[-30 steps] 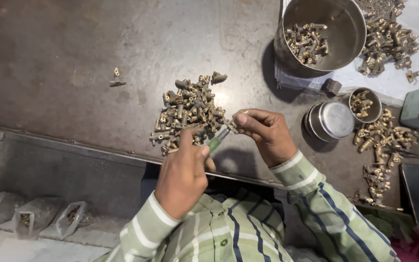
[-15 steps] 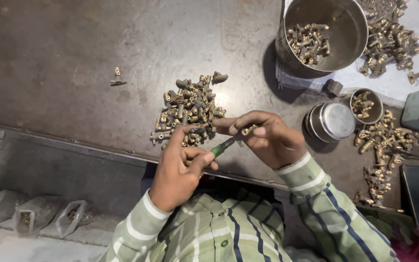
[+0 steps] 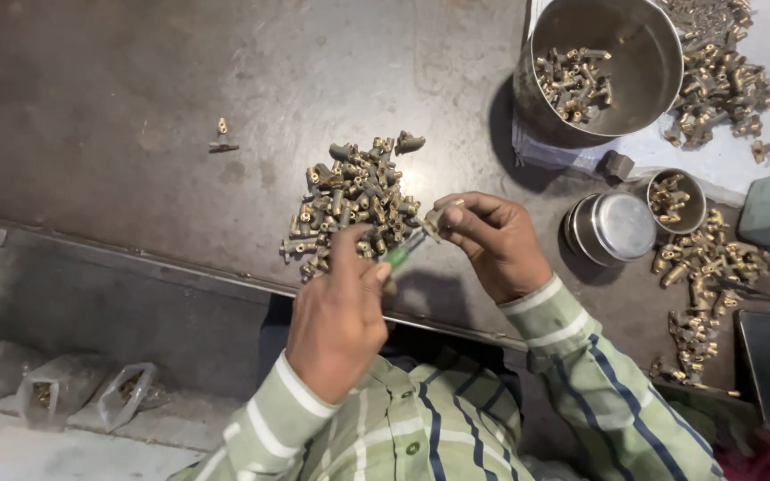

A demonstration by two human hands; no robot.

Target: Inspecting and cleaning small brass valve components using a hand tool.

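Note:
My left hand [image 3: 339, 313] grips a small screwdriver with a green handle [image 3: 400, 255], its tip pointing up and right. My right hand [image 3: 492, 242] pinches a small brass fitting [image 3: 438, 216] at the tool's tip. Both hands hover over the near edge of a dark metal table [image 3: 135, 107], just below a heap of several small brass fittings [image 3: 354, 201].
A large steel bowl [image 3: 608, 62] with brass parts stands at the back right. A small steel cup [image 3: 677, 198] and a round lid [image 3: 612, 228] sit beside more loose fittings [image 3: 701, 267]. One stray fitting [image 3: 221, 137] lies at the left. Clear plastic bags [image 3: 126, 392] lie below the table.
My left hand has shifted slightly, keeping the screwdriver against the fitting in my right hand. The hands moved together from a small gap a second ago.

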